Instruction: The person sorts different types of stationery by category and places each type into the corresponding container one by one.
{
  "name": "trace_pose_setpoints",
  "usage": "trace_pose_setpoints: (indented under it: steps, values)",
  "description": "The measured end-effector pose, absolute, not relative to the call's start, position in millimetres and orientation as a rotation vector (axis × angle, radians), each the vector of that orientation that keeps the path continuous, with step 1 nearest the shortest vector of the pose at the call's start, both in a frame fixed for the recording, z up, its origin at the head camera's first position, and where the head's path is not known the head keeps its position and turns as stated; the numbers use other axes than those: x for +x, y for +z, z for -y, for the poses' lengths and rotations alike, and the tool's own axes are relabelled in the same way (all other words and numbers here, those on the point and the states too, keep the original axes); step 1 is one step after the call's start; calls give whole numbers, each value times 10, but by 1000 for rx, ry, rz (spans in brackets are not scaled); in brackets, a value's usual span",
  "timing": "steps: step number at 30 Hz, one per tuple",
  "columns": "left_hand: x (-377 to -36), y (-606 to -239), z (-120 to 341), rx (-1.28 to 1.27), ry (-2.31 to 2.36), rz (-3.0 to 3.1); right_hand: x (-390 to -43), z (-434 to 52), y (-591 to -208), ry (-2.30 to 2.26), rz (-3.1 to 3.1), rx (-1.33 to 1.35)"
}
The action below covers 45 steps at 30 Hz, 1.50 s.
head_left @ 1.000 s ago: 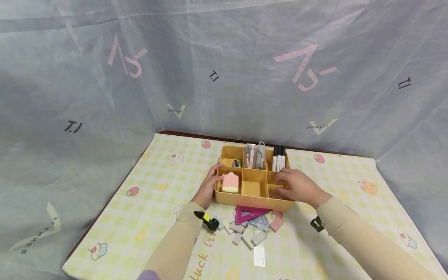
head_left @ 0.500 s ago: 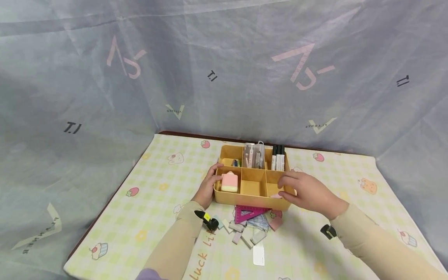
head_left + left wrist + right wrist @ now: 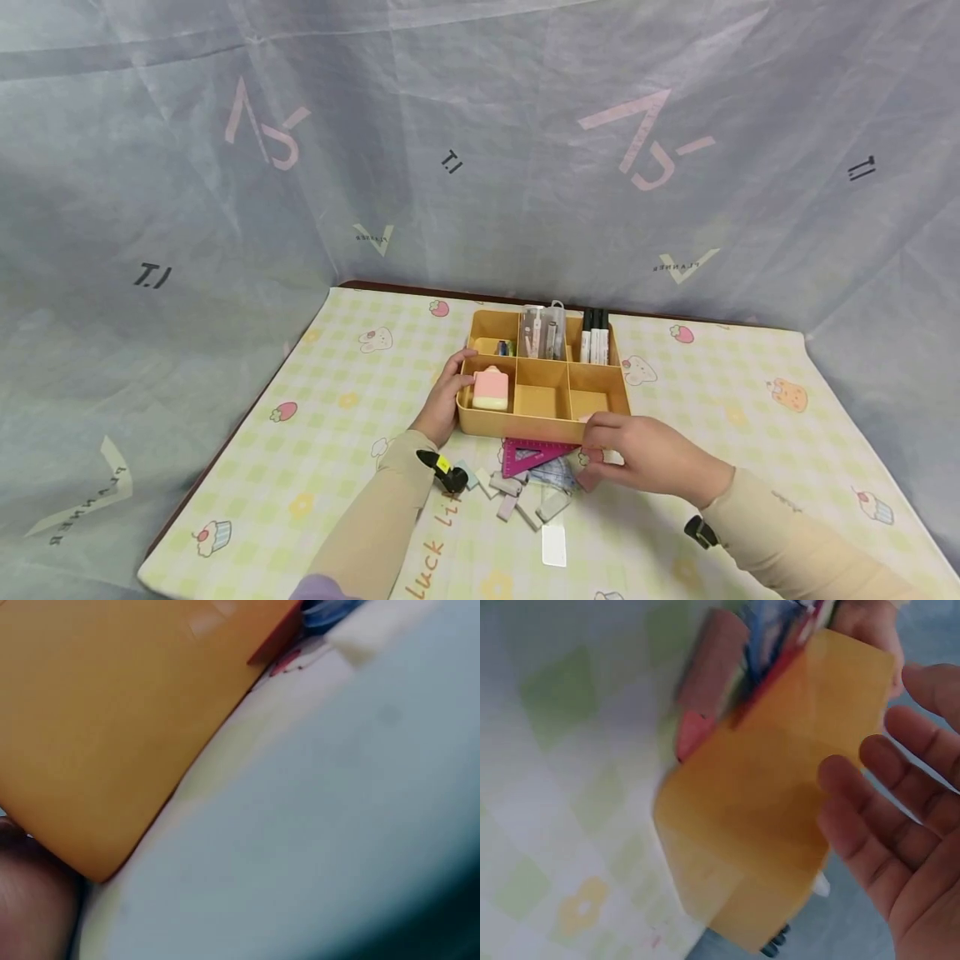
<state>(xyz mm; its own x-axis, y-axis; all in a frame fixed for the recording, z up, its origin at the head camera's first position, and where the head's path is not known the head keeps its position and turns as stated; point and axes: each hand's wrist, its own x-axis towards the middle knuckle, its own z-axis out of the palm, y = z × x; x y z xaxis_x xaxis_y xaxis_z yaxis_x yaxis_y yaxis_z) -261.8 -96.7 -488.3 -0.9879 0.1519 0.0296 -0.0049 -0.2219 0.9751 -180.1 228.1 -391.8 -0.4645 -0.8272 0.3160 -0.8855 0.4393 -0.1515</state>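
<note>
Clamping tray [image 3: 517, 426] with left grip [image 3: 441, 403], right grip [image 3: 645, 454] apart near pink block [image 3: 587, 480], tablecloth [image 3: 322, 467] reading “luck”, curtain [image 3: 495, 100] “T.I”.

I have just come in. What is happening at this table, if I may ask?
A person's left hand holds the left side of a yellow box. The right hand, fingers loose, is near a pink block in front of the box. Black-capped markers are in the back right compartment; other small blocks and a purple-pink triangle ruler lie in front.
</note>
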Motion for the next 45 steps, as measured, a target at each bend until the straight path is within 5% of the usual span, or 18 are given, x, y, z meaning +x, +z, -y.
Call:
trace_pose_setpoints:
  steps: [23,45]
  values:
    - [-2627,-4886,976,145,2346,-1907,-1764,-2187,-4455,189,2790,1365]
    - [-2629,-4882,968,163,2368,-1912,-1819,-2231,-4027,477,2435,1403]
